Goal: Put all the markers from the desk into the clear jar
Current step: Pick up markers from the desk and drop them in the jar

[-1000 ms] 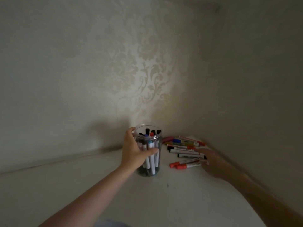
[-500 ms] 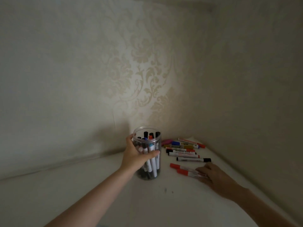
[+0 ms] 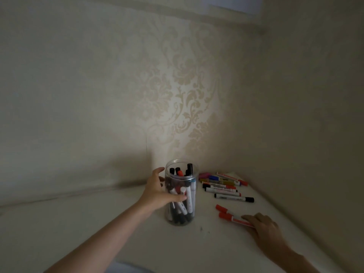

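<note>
A clear jar (image 3: 182, 217) stands upright on the white desk (image 3: 137, 233), holding several markers with black and red caps. My left hand (image 3: 158, 192) wraps around the jar's left side. Two red-capped markers (image 3: 224, 214) lie side by side right of the jar, and my right hand (image 3: 263, 226) lies flat over their white barrels, fingers on them. Behind them a black-capped marker (image 3: 233, 198) lies alone, and several more markers (image 3: 220, 183) lie in a loose row toward the corner.
The desk fills a corner between two walls with pale patterned wallpaper (image 3: 185, 85); the right wall runs close along the markers. A small dark speck (image 3: 201, 229) marks the desk in front of the jar.
My right hand has slid the two red-capped markers toward me, away from the pile. The view has shifted. My left hand stays on the jar.
</note>
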### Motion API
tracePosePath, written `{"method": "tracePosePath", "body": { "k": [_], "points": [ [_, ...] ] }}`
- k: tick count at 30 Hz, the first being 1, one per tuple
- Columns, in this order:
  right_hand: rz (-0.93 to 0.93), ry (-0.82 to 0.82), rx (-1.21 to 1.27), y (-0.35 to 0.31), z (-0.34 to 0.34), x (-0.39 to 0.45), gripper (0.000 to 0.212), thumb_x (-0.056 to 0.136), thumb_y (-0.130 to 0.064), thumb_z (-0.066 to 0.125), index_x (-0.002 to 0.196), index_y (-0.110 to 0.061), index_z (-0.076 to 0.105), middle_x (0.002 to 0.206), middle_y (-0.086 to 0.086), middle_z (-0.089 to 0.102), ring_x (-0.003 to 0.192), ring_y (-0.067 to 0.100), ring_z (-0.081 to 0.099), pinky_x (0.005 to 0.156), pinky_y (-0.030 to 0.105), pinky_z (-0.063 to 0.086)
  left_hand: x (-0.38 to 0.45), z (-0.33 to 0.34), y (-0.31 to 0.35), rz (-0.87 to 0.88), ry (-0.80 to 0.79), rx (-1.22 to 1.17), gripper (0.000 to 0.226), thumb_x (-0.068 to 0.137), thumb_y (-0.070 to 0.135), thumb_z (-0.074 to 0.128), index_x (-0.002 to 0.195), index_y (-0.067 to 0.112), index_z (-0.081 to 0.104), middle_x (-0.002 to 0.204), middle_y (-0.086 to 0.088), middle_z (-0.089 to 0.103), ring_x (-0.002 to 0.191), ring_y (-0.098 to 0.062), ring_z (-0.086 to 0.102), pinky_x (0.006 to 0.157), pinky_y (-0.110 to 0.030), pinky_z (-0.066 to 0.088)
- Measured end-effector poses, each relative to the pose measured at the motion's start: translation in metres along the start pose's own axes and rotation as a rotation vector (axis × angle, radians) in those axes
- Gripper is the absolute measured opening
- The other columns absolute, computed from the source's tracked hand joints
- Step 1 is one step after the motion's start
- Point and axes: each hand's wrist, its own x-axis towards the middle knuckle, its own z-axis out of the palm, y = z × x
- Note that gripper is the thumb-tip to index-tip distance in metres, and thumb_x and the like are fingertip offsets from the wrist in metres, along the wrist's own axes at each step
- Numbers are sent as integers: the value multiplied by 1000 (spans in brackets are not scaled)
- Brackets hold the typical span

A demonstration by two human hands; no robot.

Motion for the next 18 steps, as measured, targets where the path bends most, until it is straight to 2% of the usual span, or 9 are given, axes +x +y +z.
{"method": "tracePosePath", "body": {
  "k": [2,4,6,8,9,11,13,16,18],
  "points": [
    [5,10,50,-5,-6,0,29,81,-15,70,108,-25,67,84,-1,59,75,24,65,65,35,51,-2,-1,-3,19,-45,-20,119,49,21,101,145,27,31,135,1,51,124,-18,53,106,-36,46],
    [20,-62,126,-11,-19,0,28,88,-16,61,115,-23,64,87,-4,53,80,16,60,74,27,47,-2,3,-4,44,-102,-44,111,56,10,98,143,28,31,132,7,54,123,-14,53,100,-28,46],
    [60,-98,219,-17,-33,2,23,90,-17,58,109,-26,64,77,-9,54,66,5,55,65,19,43,0,8,-4,63,-95,-66,108,53,7,98,140,26,37,128,6,60,122,-16,58,102,-34,50],
    [133,-171,309,-21,-47,6,17,92,-17,55,101,-31,61,63,-6,59,51,3,54,55,18,44,1,13,-3,81,-49,-113,106,46,8,98,135,25,43,124,3,64,119,-20,62,106,-46,51],
    [168,-180,376,-23,-54,8,16,92,-15,55,96,-28,62,56,-4,59,45,3,52,50,20,45,-1,15,-3,116,-28,-114,106,45,7,99,135,26,45,123,5,64,118,-18,62,106,-45,51],
    [232,-137,518,-25,-68,9,17,92,-6,53,84,-18,62,45,-3,57,35,2,46,40,21,40,-6,20,-6,229,2,-78,107,48,6,98,137,29,43,126,12,60,118,-6,60,103,-31,52],
    [259,-96,596,-25,-84,9,20,91,-2,53,77,-12,61,45,-2,59,34,5,44,40,23,36,-10,23,-11,324,28,-57,105,51,7,98,136,35,42,129,15,56,118,0,59,99,-20,52],
    [204,-45,547,-28,-107,8,15,91,-10,55,81,-18,64,55,2,65,40,9,48,47,29,40,-10,22,-15,376,45,-71,104,52,8,98,134,37,42,132,14,55,120,2,58,98,-17,51],
    [127,41,440,-43,-128,7,15,90,-20,56,80,-28,63,56,-5,63,41,6,49,46,22,39,-8,22,-14,402,29,-64,102,53,2,97,134,34,43,133,11,54,120,3,58,95,-15,52]
  ]
}}
